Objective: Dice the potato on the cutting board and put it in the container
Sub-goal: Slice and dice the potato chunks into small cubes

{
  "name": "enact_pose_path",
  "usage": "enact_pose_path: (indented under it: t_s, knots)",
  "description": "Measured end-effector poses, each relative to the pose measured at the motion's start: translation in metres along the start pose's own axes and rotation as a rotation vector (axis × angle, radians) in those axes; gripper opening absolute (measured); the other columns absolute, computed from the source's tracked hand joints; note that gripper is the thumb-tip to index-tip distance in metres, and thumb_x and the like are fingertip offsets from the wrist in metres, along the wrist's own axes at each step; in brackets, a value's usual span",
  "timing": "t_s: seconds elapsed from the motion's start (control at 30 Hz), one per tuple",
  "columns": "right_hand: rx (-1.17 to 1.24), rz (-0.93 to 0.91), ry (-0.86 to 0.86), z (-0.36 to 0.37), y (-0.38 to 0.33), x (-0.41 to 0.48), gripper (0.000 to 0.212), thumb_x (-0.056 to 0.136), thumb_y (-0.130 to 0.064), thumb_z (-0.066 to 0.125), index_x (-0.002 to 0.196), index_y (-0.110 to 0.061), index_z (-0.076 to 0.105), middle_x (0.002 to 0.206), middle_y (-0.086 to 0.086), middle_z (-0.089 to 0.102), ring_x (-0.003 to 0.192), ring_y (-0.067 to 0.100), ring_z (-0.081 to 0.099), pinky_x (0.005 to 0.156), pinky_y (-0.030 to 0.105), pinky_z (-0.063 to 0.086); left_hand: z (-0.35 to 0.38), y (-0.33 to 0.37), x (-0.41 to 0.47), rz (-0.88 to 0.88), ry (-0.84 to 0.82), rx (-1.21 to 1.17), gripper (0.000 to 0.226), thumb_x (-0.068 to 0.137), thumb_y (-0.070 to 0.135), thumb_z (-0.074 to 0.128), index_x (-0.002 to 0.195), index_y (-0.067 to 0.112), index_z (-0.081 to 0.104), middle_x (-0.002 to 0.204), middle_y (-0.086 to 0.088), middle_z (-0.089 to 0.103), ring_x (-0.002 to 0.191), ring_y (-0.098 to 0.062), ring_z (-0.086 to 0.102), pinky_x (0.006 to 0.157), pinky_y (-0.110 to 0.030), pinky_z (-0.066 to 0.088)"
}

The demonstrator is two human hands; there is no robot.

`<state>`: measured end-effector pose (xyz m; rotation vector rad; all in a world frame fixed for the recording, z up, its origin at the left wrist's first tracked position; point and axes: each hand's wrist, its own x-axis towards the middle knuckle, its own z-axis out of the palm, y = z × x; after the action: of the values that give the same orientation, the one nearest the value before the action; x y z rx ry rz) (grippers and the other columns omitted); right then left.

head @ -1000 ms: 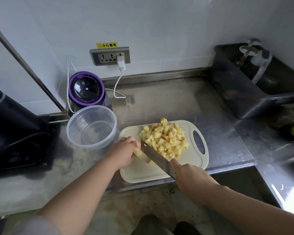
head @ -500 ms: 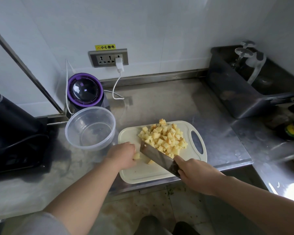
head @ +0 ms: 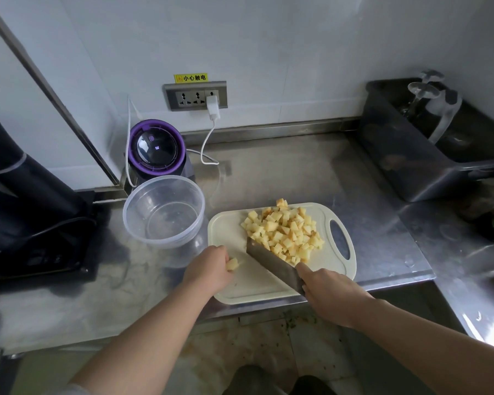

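Note:
A cream cutting board [head: 268, 286] lies at the steel counter's front edge. A heap of yellow potato dice [head: 285, 229] covers its far half. My right hand [head: 328, 292] grips the handle of a cleaver [head: 271, 262], whose blade stands against the near side of the heap. My left hand [head: 208, 269] holds a small remaining potato piece [head: 233, 264] on the board's left side, fingers curled over it. An empty clear plastic container [head: 164, 212] stands just left of the board.
A purple-rimmed appliance [head: 156, 149] sits behind the container, with a white cable to the wall socket [head: 196, 96]. A black machine [head: 26, 201] fills the left. A dark tub [head: 428, 143] holding clear items stands at the back right.
The cleaver has shifted right, away from my left hand, and now pushes against the pile of dice. My left hand stays on the small piece at the board's left.

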<state>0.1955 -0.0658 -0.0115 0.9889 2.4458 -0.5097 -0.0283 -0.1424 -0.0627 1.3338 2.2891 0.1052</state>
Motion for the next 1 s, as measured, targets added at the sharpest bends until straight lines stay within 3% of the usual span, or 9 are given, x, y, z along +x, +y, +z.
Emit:
enact_pose_path:
  t_s: [0.1, 0.3, 0.47, 0.7, 0.9, 1.0]
  knots:
    - [0.036, 0.021, 0.001, 0.0, -0.005, 0.0, 0.03, 0.103, -0.023, 0.041, 0.131, -0.024, 0.031, 0.092, -0.002, 0.059, 0.076, 0.015, 0.062, 0.071, 0.03, 0.056, 0.002, 0.0, -0.005, -0.027, 0.026, -0.048, 0.014, 0.085, 0.028, 0.064, 0.091, 0.022, 0.053, 0.093, 0.005, 0.053, 0.077, -0.012, 0.053, 0.054, -0.021, 0.032]
    - [0.02, -0.032, -0.029, 0.002, -0.02, 0.002, 0.032, 0.103, -0.023, 0.043, 0.133, -0.025, 0.031, 0.092, -0.002, 0.056, 0.076, 0.012, 0.058, 0.067, 0.024, 0.051, 0.002, -0.011, -0.011, -0.08, 0.035, -0.112, 0.012, 0.082, 0.025, 0.064, 0.091, 0.022, 0.056, 0.098, 0.006, 0.058, 0.082, -0.013, 0.058, 0.064, -0.025, 0.045]
    - [0.074, 0.035, 0.03, 0.005, -0.023, 0.007, 0.032, 0.101, -0.019, 0.044, 0.129, -0.024, 0.031, 0.085, -0.001, 0.059, 0.071, 0.013, 0.062, 0.07, 0.03, 0.057, 0.002, -0.004, -0.01, -0.077, 0.108, -0.132, 0.015, 0.083, 0.026, 0.065, 0.093, 0.02, 0.055, 0.1, 0.007, 0.054, 0.08, -0.012, 0.055, 0.057, -0.023, 0.036]
    - [0.095, 0.06, 0.04, 0.0, -0.021, 0.004, 0.03, 0.101, -0.015, 0.042, 0.128, -0.02, 0.031, 0.08, 0.0, 0.056, 0.061, 0.012, 0.054, 0.057, 0.025, 0.047, 0.006, 0.012, 0.005, -0.011, 0.14, -0.127, 0.024, 0.087, 0.026, 0.064, 0.108, 0.018, 0.059, 0.111, 0.002, 0.055, 0.093, -0.016, 0.056, 0.069, -0.024, 0.039]
    - [0.099, 0.067, 0.02, 0.0, -0.022, 0.002, 0.032, 0.102, -0.02, 0.043, 0.131, -0.022, 0.03, 0.09, 0.002, 0.061, 0.07, 0.015, 0.059, 0.064, 0.029, 0.052, 0.01, 0.008, 0.004, 0.002, 0.096, -0.129, 0.032, 0.086, 0.026, 0.065, 0.116, 0.018, 0.057, 0.115, 0.002, 0.052, 0.098, -0.018, 0.058, 0.075, -0.024, 0.044]
    - [0.105, 0.064, 0.024, 0.002, -0.025, 0.002, 0.035, 0.102, -0.023, 0.044, 0.133, -0.023, 0.028, 0.088, 0.0, 0.06, 0.068, 0.011, 0.058, 0.06, 0.024, 0.049, 0.011, 0.006, 0.003, 0.001, 0.085, -0.149, 0.034, 0.084, 0.021, 0.066, 0.117, 0.017, 0.059, 0.114, 0.001, 0.055, 0.098, -0.018, 0.059, 0.077, -0.023, 0.045]
